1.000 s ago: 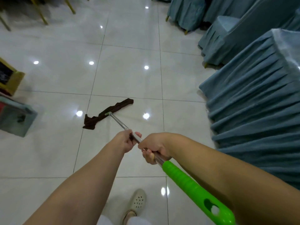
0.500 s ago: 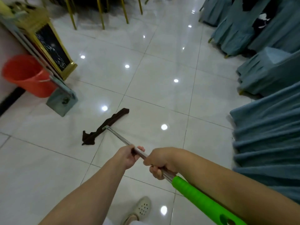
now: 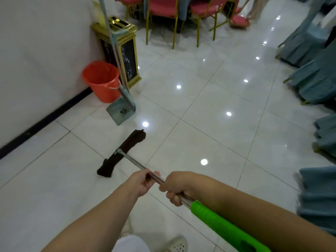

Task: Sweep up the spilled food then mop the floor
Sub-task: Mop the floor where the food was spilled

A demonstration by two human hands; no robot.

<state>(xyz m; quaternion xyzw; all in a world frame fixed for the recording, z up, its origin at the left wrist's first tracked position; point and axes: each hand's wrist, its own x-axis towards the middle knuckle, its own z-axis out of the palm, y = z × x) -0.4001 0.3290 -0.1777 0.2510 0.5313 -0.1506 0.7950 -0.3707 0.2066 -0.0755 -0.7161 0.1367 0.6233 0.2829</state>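
Note:
A flat mop with a dark brown cloth head lies on the glossy white tile floor in front of me. Its metal shaft runs back to a bright green handle at the lower right. My left hand grips the shaft, and my right hand grips it just behind, above the green part. No spilled food shows on the tiles.
An orange bucket stands by the white wall. Beside it are a grey-green dustpan on a long pole and a gold-trimmed bin. Pink chairs stand at the back. Blue-draped chairs line the right.
The view has swung left and up, bringing the wall, bucket, bin and pink chairs into sight. The mop head now lies closer to the dustpan. Both hands keep their grip.

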